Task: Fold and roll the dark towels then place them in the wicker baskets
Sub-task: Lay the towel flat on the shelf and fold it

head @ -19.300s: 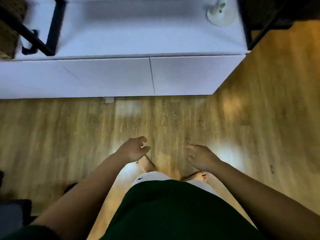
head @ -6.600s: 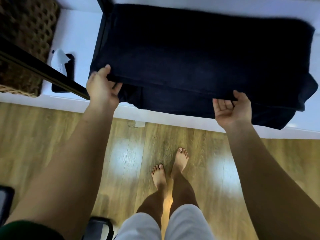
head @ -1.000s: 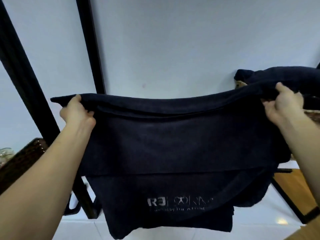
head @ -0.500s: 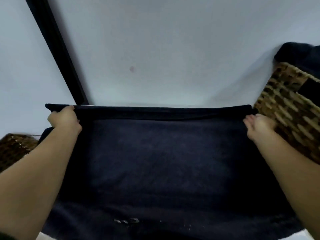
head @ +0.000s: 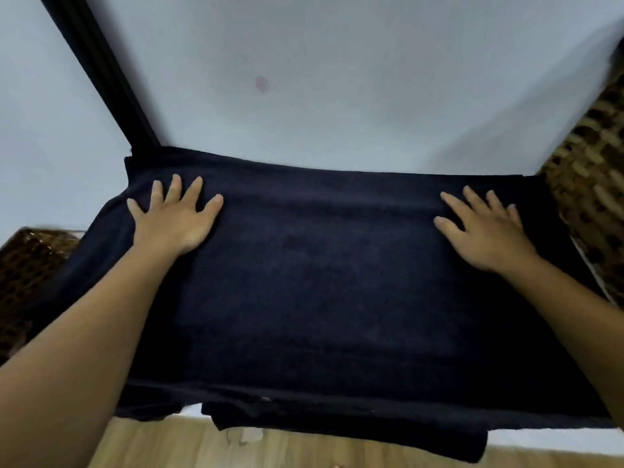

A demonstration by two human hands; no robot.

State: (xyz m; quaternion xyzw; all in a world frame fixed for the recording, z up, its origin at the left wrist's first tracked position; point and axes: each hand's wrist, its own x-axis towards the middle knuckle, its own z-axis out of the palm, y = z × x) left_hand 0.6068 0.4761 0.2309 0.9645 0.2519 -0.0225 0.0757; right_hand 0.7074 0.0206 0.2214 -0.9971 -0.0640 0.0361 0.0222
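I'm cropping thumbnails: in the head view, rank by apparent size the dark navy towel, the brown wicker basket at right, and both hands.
Largest first:
dark navy towel
brown wicker basket at right, partly out of frame
left hand and right hand: about alike

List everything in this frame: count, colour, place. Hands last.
towel: 1, dark navy, spread flat in the middle, front edge hanging over towards the floor
left basket: 1, brown wicker, left edge, beside the towel
right basket: 1, brown wicker, right edge, beside the towel
post: 1, black, slanting from top left down to the towel's far left corner
wall: 1, white, behind the towel
spot: 1, pinkish, on the wall
floor: 1, light wood, bottom edge
left hand: 1, flat on the towel's far left, fingers spread
right hand: 1, flat on the towel's far right, fingers spread
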